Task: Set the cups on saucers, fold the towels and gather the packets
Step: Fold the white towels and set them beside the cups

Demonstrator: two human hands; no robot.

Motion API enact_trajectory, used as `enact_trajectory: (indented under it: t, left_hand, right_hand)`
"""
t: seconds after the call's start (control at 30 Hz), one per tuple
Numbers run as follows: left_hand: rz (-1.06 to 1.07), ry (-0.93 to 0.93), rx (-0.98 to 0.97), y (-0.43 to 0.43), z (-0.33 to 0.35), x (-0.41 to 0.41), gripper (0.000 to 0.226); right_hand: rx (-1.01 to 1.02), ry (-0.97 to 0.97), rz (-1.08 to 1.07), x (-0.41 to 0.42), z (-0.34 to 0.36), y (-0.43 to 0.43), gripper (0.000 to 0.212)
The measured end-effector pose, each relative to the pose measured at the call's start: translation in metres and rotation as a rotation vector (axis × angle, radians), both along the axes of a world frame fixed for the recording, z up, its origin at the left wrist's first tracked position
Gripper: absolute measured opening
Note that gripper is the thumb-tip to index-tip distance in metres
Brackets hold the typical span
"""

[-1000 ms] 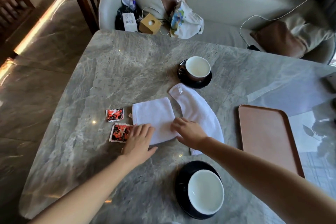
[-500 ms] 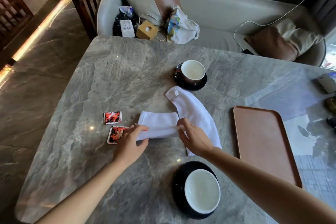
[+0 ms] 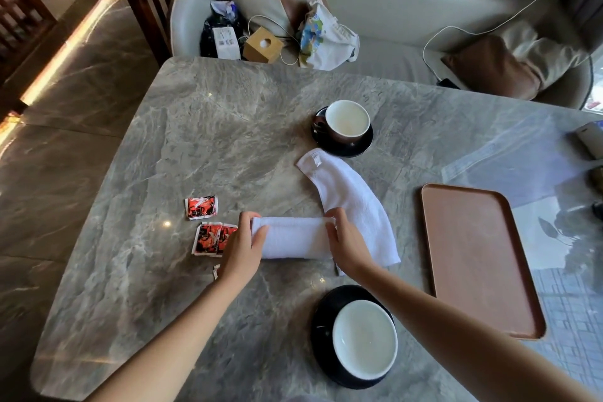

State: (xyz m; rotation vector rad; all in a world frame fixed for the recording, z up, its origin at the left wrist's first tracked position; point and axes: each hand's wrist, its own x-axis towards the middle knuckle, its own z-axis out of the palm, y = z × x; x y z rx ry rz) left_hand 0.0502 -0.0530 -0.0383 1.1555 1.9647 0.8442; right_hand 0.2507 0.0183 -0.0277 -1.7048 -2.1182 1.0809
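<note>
A small white towel (image 3: 293, 237) lies folded into a narrow strip at the middle of the marble table (image 3: 202, 140). My left hand (image 3: 243, 246) grips its left end and my right hand (image 3: 346, 241) grips its right end. A second white towel (image 3: 352, 192) lies loosely behind it, partly under my right hand. Red packets lie to the left: one (image 3: 201, 206) alone, two overlapping (image 3: 210, 238) beside my left hand, and a sliver of another (image 3: 215, 271) under my wrist. A far cup (image 3: 347, 119) sits on a black saucer (image 3: 357, 148). A near cup (image 3: 363, 338) sits on its saucer (image 3: 321, 330).
A brown tray (image 3: 476, 254) lies at the right of the table. Small items (image 3: 589, 140) sit at the far right edge. Behind the table a sofa (image 3: 391, 10) holds bags, a tissue box (image 3: 262, 46), cushions and a cable.
The towel between my hands has gone from a flat square to a narrow folded strip. Both hands lifted its near edge and carried it over to the far side.
</note>
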Motion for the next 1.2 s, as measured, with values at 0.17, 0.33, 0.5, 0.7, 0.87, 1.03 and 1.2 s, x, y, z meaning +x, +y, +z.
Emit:
enact_trajectory:
  t: [0.17, 0.33, 0.5, 0.7, 0.87, 1.03, 1.2]
  left_hand:
    - [0.053, 0.146, -0.068, 0.010, -0.005, 0.001, 0.018]
    - [0.035, 0.223, -0.110, 0.013, -0.009, 0.002, 0.021]
    - [-0.087, 0.343, -0.089, 0.015, -0.007, -0.001, 0.024]
    - [-0.211, 0.691, -0.112, 0.016, -0.009, -0.006, 0.023]
    - [-0.259, 0.733, -0.145, 0.017, -0.005, -0.009, 0.026]
    - [-0.456, 0.818, 0.034, 0.010, 0.002, -0.017, 0.052]
    - [-0.833, 0.947, -0.006, 0.008, -0.001, -0.021, 0.067]
  right_hand:
    - [-0.001, -0.076, 0.023, -0.010, -0.001, 0.002, 0.011]
    - [-0.015, -0.152, 0.057, -0.016, 0.000, 0.001, 0.015]
    - [0.007, -0.253, 0.134, -0.010, 0.001, 0.005, 0.017]
    - [0.034, -0.293, 0.179, -0.011, 0.002, 0.007, 0.017]
    - [0.124, -0.327, 0.192, -0.014, 0.002, 0.011, 0.028]
    - [0.413, -0.350, 0.526, -0.010, 0.008, 0.010, 0.057]
    - [0.357, -0.499, 0.860, -0.001, -0.010, 0.003, 0.072]
